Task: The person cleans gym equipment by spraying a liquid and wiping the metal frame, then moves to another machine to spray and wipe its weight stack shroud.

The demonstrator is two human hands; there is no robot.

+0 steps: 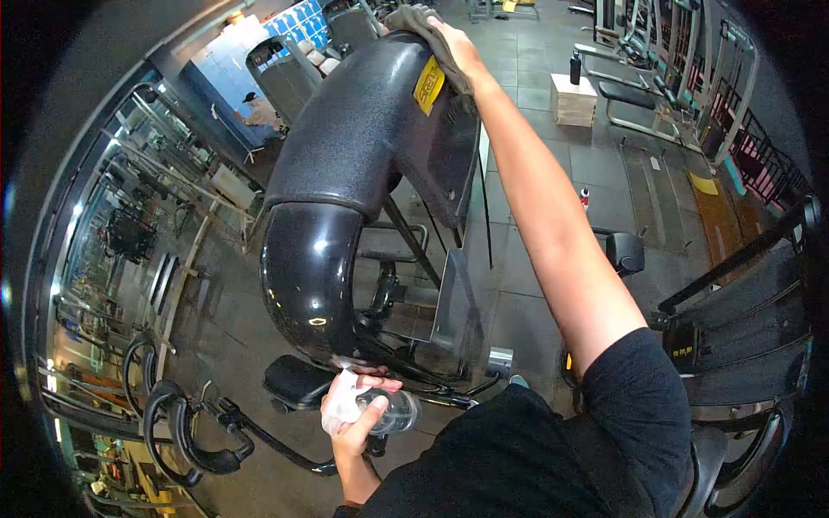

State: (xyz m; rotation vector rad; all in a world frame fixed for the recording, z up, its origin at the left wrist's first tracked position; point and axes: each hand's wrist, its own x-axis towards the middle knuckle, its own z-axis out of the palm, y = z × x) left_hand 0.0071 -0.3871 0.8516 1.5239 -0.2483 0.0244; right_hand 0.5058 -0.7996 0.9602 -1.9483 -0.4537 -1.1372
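A large black curved machine cover [337, 138] stands in front of me, matte above and glossy on its lower section, with a yellow label [428, 85] near the top. At its upper end, my right hand [458, 53] presses a dark grey cloth [418, 24] onto the surface with the arm stretched out. Low down, beside the glossy end, my left hand [356, 421] is wrapped around a clear spray bottle [397, 413] with a white top. Part of that white top is covered by the fingers.
Black curved handlebars [194, 432] stand at the lower left, and a black padded seat [298, 380] is below the cover. A wooden box [573, 99] holding a dark bottle [575, 67] is at the back right. Gym machines line both sides. Another person [259, 112] is far off at left.
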